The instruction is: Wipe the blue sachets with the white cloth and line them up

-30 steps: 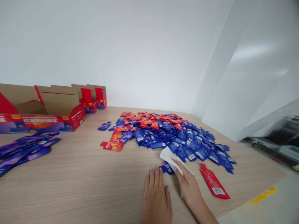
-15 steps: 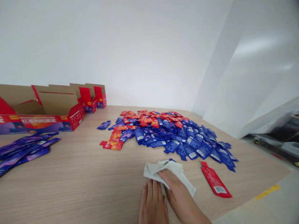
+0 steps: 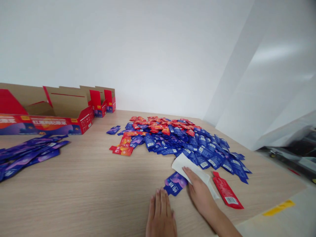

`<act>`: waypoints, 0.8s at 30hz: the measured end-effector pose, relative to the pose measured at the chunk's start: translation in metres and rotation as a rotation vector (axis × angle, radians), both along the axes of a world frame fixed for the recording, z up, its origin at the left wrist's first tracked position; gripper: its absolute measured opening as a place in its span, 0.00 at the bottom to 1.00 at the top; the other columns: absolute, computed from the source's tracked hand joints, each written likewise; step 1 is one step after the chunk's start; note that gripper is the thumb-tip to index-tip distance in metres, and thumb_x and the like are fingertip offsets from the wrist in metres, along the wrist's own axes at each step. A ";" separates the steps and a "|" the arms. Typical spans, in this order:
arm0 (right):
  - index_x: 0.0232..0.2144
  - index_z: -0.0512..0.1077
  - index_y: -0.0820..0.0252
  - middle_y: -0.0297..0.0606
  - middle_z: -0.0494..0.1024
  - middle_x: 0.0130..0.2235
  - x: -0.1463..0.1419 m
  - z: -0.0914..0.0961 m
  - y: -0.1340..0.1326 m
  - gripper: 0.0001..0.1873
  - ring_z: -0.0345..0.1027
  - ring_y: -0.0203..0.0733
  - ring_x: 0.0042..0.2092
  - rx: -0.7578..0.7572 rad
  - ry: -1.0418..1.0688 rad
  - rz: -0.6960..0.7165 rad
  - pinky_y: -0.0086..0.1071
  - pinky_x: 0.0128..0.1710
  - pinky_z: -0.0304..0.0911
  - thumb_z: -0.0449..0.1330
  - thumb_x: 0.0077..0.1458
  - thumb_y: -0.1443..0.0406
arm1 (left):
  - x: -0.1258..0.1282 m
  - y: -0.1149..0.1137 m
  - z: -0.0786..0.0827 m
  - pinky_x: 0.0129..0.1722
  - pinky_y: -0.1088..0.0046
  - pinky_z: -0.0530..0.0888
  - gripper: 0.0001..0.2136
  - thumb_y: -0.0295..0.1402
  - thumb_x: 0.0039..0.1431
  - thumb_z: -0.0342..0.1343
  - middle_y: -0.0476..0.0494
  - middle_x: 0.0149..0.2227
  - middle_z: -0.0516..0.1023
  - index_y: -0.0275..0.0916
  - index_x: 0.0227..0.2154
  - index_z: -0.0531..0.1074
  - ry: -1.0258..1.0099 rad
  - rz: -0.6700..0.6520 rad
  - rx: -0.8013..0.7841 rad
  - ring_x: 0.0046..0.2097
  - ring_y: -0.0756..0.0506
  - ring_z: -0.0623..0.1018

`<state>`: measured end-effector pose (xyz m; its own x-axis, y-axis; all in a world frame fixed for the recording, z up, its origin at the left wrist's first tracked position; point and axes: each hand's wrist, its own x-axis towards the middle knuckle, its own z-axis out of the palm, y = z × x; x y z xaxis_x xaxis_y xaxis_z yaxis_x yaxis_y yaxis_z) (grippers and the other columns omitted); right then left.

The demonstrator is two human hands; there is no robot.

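On the counter (image 3: 74, 200), purple sachets (image 3: 29, 156) lie loosely at far left, with open red-printed cardboard boxes (image 3: 46, 123) behind them. The open left hand (image 3: 161, 214) rests flat, just beside a blue sachet (image 3: 175, 183) (its narrow end points at the fingers). The right hand (image 3: 201, 194) presses down on a white cloth (image 3: 190, 169), which reaches the near edge of a heap of blue and red sachets (image 3: 177, 140). A red sachet (image 3: 226, 191) lies just right of the cloth.
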<state>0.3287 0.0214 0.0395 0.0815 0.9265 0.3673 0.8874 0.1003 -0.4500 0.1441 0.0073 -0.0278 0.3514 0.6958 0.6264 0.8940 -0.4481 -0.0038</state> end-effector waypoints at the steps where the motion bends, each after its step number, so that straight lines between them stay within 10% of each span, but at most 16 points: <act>1: 0.68 0.65 0.61 0.48 0.67 0.68 -0.003 -0.001 -0.003 0.38 0.59 0.50 0.70 0.002 0.002 0.051 0.55 0.70 0.52 0.48 0.55 0.77 | 0.001 0.000 0.000 0.62 0.57 0.71 0.22 0.27 0.61 0.50 0.38 0.61 0.76 0.34 0.58 0.73 0.003 0.008 -0.001 0.63 0.39 0.72; 5: 0.69 0.63 0.52 0.38 0.63 0.70 -0.015 -0.005 -0.010 0.43 0.55 0.44 0.71 -0.055 -0.003 0.344 0.48 0.71 0.53 0.49 0.52 0.78 | 0.001 -0.001 0.002 0.63 0.56 0.69 0.22 0.28 0.60 0.50 0.39 0.60 0.77 0.36 0.56 0.75 0.012 0.000 -0.014 0.63 0.39 0.71; 10: 0.67 0.66 0.58 0.44 0.69 0.67 0.005 0.001 0.000 0.37 0.61 0.47 0.69 0.011 0.012 0.013 0.53 0.70 0.53 0.48 0.58 0.76 | 0.000 -0.001 0.001 0.63 0.58 0.70 0.23 0.28 0.61 0.51 0.37 0.62 0.74 0.33 0.59 0.72 -0.031 -0.020 -0.026 0.64 0.39 0.71; 16: 0.69 0.62 0.50 0.37 0.62 0.71 -0.012 0.006 -0.015 0.40 0.54 0.44 0.71 -0.073 0.034 0.352 0.48 0.71 0.52 0.50 0.57 0.77 | 0.004 0.000 -0.006 0.64 0.51 0.70 0.24 0.30 0.61 0.51 0.38 0.61 0.76 0.38 0.60 0.71 -0.026 -0.020 -0.037 0.64 0.36 0.71; 24: 0.71 0.59 0.57 0.43 0.59 0.72 0.000 0.002 -0.010 0.38 0.54 0.46 0.72 -0.051 -0.007 0.195 0.51 0.71 0.50 0.48 0.59 0.75 | 0.008 0.000 0.002 0.61 0.52 0.72 0.21 0.28 0.60 0.51 0.40 0.59 0.78 0.38 0.55 0.76 0.021 0.023 0.020 0.62 0.37 0.73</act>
<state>0.3286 0.0111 0.0412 -0.1039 0.9418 0.3198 0.8566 0.2481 -0.4524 0.1520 0.0075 -0.0261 0.3484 0.6916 0.6327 0.9037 -0.4270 -0.0308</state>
